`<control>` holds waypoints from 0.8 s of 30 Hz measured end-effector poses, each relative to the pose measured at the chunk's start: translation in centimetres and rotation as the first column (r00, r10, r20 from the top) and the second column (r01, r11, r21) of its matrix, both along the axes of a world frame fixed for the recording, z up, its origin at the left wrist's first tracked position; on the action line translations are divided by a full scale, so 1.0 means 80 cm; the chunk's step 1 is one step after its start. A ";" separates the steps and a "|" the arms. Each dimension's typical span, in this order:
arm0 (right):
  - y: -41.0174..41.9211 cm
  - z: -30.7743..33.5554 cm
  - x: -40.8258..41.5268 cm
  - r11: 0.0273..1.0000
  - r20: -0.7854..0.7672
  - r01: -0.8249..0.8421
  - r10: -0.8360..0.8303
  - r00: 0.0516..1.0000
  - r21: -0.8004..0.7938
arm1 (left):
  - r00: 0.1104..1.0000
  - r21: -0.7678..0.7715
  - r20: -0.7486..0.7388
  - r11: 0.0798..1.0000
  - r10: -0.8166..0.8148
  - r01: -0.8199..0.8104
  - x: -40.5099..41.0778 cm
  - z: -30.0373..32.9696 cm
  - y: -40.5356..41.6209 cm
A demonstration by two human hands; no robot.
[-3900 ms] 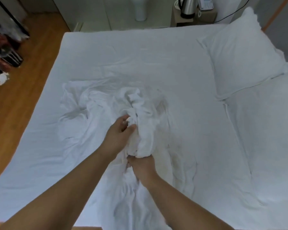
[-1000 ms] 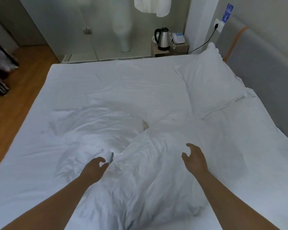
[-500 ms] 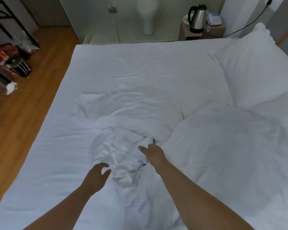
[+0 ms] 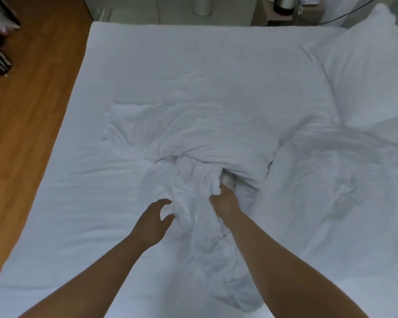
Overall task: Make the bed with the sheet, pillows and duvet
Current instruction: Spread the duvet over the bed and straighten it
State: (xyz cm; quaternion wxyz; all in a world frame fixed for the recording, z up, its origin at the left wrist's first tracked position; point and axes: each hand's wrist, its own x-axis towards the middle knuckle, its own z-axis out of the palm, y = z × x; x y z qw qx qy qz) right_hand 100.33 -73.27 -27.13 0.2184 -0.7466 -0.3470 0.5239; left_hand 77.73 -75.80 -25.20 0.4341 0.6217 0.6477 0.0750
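1. Your right hand (image 4: pixel 224 200) is at the centre of the view, its fingers pushed into the bunched white cover (image 4: pixel 193 143) and clenched round a fold of it.
2. Your left hand (image 4: pixel 153 222) is just at 8 o'clock of the right one, fingers spread and loosely curved, grasping nothing; its fingertips are near the edge of the crumpled cloth, and you cannot tell whether they touch it.
3. The cover lies in a heap in the middle of the bed: a flatter part spreads toward 12 o'clock of your hands, and a twisted tail runs down toward 6 o'clock between your forearms.
4. A puffy duvet (image 4: pixel 336 180) lies at 3 o'clock, touching the cover's right side.
5. A pillow (image 4: pixel 365 70) sits at 2 o'clock, at the bed's far right corner.
6. The sheet (image 4: pixel 129 70) is spread over the mattress, with light wrinkles from 9 to 12 o'clock.
7. Wood floor (image 4: pixel 30 106) runs along 9 to 11 o'clock; a kettle (image 4: pixel 283 4) stands at 1 o'clock beyond the bed.
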 end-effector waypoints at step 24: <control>-0.092 0.049 -0.015 0.860 0.336 -0.467 0.511 0.791 -0.206 | 0.912 0.296 -0.277 0.876 -0.304 0.382 0.051 0.104 0.137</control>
